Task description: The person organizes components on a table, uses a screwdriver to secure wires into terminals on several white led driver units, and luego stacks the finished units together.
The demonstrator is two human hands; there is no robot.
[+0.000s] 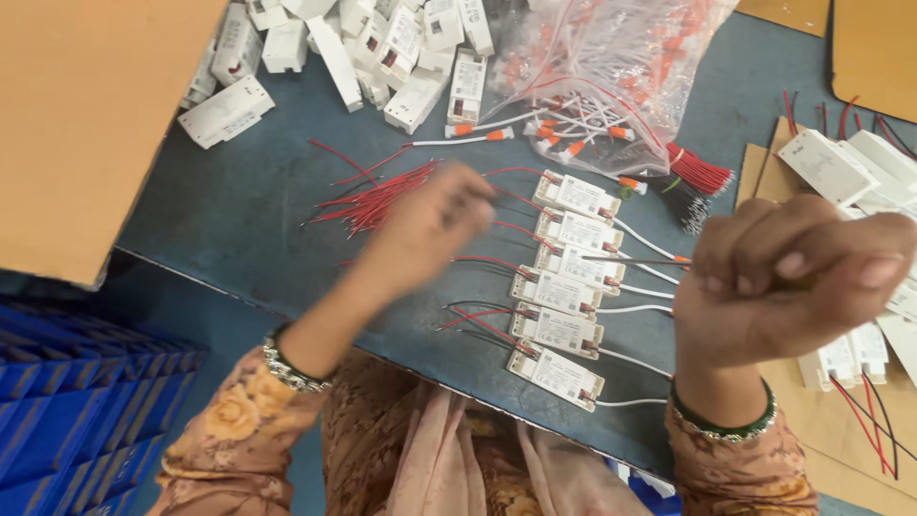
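A thin tool is held in the closed right hand, its tip over a row of white driver modules on the desk. The left hand is blurred beside loose red wires; its grip cannot be told.

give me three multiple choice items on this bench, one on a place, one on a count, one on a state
1. Where is the loose bundle of red wires?
A. on the cardboard
B. on the grey table beside the left hand
C. in the blue crate

2. How many small white boxes lie in the row between the hands?
A. three
B. six
C. ten

3. How is the right hand?
A. closed in a fist on a thin tool
B. flat on the table
C. out of view

Key: 1 B, the wires lie on the table by the left hand. 2 B, six boxes are stacked in a line. 3 A, fingers curled, a thin tip pokes out.
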